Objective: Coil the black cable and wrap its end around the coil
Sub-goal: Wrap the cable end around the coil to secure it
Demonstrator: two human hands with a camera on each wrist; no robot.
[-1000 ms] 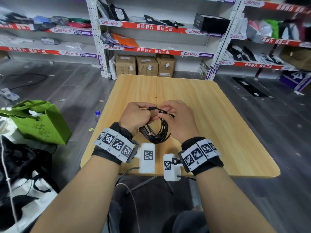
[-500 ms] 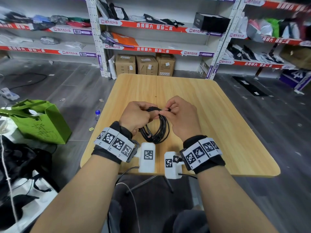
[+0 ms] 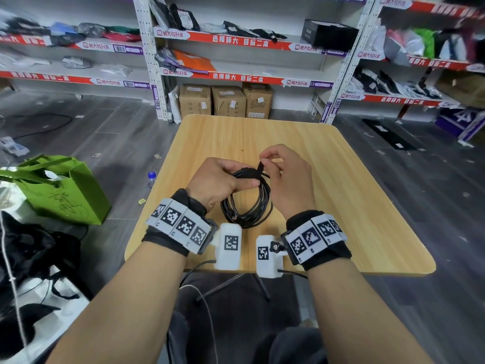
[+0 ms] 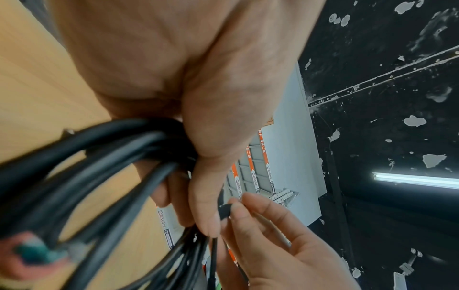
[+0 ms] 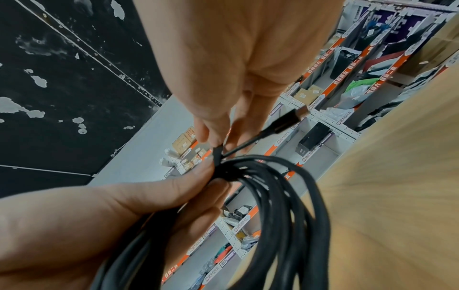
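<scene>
The black cable (image 3: 246, 206) is wound into a coil of several loops that hangs over the wooden table (image 3: 341, 193). My left hand (image 3: 236, 177) grips the coil at its top, thumb across the strands (image 4: 99, 166). My right hand (image 3: 263, 160) pinches a short flat black strap (image 3: 259, 166) that stands up from the coil's top, seen as the strap (image 5: 216, 155) in the right wrist view and its tip (image 4: 224, 211) in the left. A thin cable end with a plug (image 5: 290, 117) sticks out past my right fingers. Another connector (image 4: 32, 253) shows blurred low in the coil.
A green bag (image 3: 65, 195) and a small bottle (image 3: 151, 177) are on the floor left of the table. Cardboard boxes (image 3: 228, 101) and stocked shelves (image 3: 236, 40) stand behind it. Dark bags (image 3: 31, 258) lie at my lower left.
My right hand has risen from the coil's top and now holds the strap pulled upward. My left hand keeps its grip; the coil hangs much as before.
</scene>
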